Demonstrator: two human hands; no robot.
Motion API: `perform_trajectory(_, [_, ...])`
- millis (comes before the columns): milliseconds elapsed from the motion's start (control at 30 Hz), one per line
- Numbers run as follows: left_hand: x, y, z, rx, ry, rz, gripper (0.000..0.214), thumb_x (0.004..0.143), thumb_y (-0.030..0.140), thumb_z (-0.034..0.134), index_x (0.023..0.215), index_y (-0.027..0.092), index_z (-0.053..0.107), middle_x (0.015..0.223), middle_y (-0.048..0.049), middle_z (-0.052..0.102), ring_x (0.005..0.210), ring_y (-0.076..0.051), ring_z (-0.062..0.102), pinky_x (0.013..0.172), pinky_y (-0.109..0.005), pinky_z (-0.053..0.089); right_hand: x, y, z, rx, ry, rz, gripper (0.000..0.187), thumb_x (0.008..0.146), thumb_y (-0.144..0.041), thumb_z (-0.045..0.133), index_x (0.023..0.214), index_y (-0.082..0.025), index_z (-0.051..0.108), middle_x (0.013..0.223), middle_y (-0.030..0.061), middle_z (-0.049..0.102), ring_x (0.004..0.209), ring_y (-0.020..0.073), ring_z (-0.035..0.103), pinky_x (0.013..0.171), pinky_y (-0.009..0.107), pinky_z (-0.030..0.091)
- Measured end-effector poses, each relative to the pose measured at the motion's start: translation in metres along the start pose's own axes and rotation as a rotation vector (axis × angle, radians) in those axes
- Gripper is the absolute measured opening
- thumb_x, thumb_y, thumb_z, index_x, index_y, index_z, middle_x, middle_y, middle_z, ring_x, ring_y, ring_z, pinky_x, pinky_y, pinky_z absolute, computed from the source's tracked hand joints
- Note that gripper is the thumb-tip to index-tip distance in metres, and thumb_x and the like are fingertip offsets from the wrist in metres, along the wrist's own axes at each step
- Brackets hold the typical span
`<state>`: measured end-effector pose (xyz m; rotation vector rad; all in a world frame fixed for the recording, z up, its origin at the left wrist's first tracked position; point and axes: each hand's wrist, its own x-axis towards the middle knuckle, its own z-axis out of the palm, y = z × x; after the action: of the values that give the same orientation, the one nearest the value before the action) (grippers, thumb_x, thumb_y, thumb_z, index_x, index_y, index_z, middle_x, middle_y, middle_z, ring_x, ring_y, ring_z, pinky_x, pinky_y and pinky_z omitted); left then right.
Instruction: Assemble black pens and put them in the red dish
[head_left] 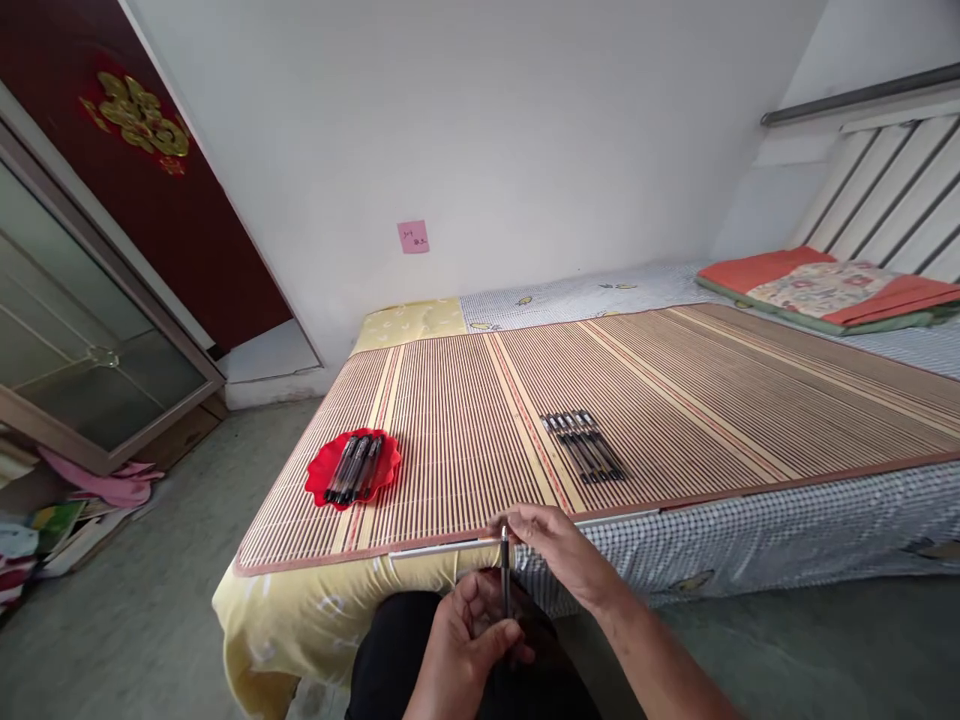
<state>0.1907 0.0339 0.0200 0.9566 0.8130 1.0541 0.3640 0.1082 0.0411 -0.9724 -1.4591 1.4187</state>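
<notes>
A dark pen (505, 580) stands nearly upright in front of my knees, its lighter tip pointing up. My left hand (472, 630) is closed around its lower part, thumb across the barrel. At the pen's upper end, the bent fingers of my right hand (544, 540) close in on the tip, partly hidden behind it. On the mat, several similar pens (583, 447) lie side by side in a row, beyond my right hand. To the left, a red scalloped plate (315, 470) holds several more dark pens (355, 467).
A striped bamboo mat (450, 430) covers the bed, whose patterned sheet (750, 540) hangs over the near edge. Folded orange and green bedding (832, 290) lies at the far right. A pink note (413, 237) is on the wall. A glass-panelled frame (97, 330) leans at left.
</notes>
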Motion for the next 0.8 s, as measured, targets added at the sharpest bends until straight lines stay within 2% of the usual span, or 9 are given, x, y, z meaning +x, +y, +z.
perform_trajectory(133, [0.003,0.004,-0.013,0.019,0.043,-0.017,0.043,0.075,0.046,0.086,0.084,0.018,0.054,0.074,-0.0013,0.067,0.061,-0.016,0.067,0.059,-0.027,0.055,0.051,0.018,-0.041,-0.831,0.349,-0.060,0.037,0.098,-0.039,0.053,0.125,-0.020,0.069,0.133,0.0149,0.065,0.131,0.0303,0.051,0.112,0.048,0.035])
perform_trajectory(233, [0.002,0.005,-0.017,-0.011,0.091,-0.025,0.046,0.073,0.047,0.087,0.084,0.018,0.053,0.071,-0.0015,0.070,0.059,-0.018,0.070,0.056,-0.024,0.050,0.090,0.031,-0.071,-1.293,0.405,0.120,0.041,0.097,-0.028,0.052,0.133,-0.012,0.063,0.148,0.0203,0.053,0.142,0.0341,0.037,0.114,0.049,0.029])
perform_trajectory(300, [0.001,0.004,-0.018,-0.035,0.114,-0.034,0.048,0.072,0.047,0.088,0.083,0.018,0.052,0.068,-0.0010,0.069,0.057,-0.017,0.070,0.054,-0.023,0.049,0.108,0.038,-0.083,-1.365,0.387,0.179,0.040,0.096,-0.023,0.051,0.131,-0.008,0.063,0.149,0.0231,0.051,0.143,0.0357,0.036,0.113,0.049,0.027])
perform_trajectory(400, [0.001,0.000,-0.021,-0.045,0.121,-0.036,0.048,0.072,0.048,0.088,0.082,0.018,0.051,0.067,-0.0008,0.069,0.056,-0.017,0.069,0.054,-0.023,0.048,0.122,0.043,-0.088,-1.370,0.359,0.179,0.033,0.096,-0.018,0.048,0.115,-0.006,0.071,0.135,0.0254,0.062,0.133,0.0353,0.045,0.107,0.047,0.031])
perform_trajectory(500, [0.003,-0.007,-0.027,-0.041,0.136,-0.010,0.045,0.075,0.047,0.086,0.082,0.018,0.052,0.069,-0.0006,0.068,0.055,-0.015,0.066,0.053,-0.023,0.048,0.124,0.044,-0.085,-1.361,0.325,0.169,0.028,0.095,-0.014,0.048,0.099,-0.010,0.076,0.115,0.0210,0.072,0.121,0.0310,0.055,0.097,0.039,0.036])
perform_trajectory(567, [0.005,-0.011,-0.031,-0.029,0.154,0.011,0.043,0.075,0.046,0.086,0.083,0.018,0.054,0.068,0.0002,0.067,0.055,-0.013,0.065,0.052,-0.021,0.045,0.123,0.042,-0.086,-1.341,0.311,0.161,0.028,0.096,-0.017,0.049,0.095,-0.013,0.077,0.104,0.0166,0.075,0.107,0.0261,0.062,0.088,0.032,0.038])
perform_trajectory(667, [0.007,-0.013,-0.035,-0.013,0.158,0.019,0.041,0.077,0.047,0.084,0.083,0.018,0.056,0.067,-0.0001,0.067,0.055,-0.013,0.064,0.052,-0.021,0.045,0.120,0.038,-0.094,-1.315,0.375,0.158,0.033,0.100,-0.018,0.043,0.109,-0.014,0.075,0.106,0.0136,0.075,0.095,0.0208,0.066,0.079,0.028,0.040])
perform_trajectory(733, [0.008,-0.012,-0.034,0.003,0.138,0.014,0.039,0.080,0.049,0.080,0.084,0.017,0.058,0.071,-0.0019,0.069,0.055,-0.014,0.065,0.054,-0.023,0.046,0.120,0.036,-0.101,-1.311,0.447,0.162,0.039,0.100,-0.012,0.037,0.121,-0.012,0.070,0.115,0.0153,0.073,0.101,0.0208,0.066,0.082,0.027,0.040])
perform_trajectory(800, [0.008,-0.007,-0.031,0.019,0.120,0.003,0.040,0.083,0.053,0.076,0.087,0.016,0.061,0.074,-0.0031,0.070,0.055,-0.015,0.066,0.054,-0.024,0.047,0.124,0.035,-0.106,-1.310,0.476,0.172,0.041,0.097,-0.007,0.037,0.123,-0.009,0.069,0.116,0.0172,0.073,0.106,0.0223,0.065,0.085,0.028,0.041])
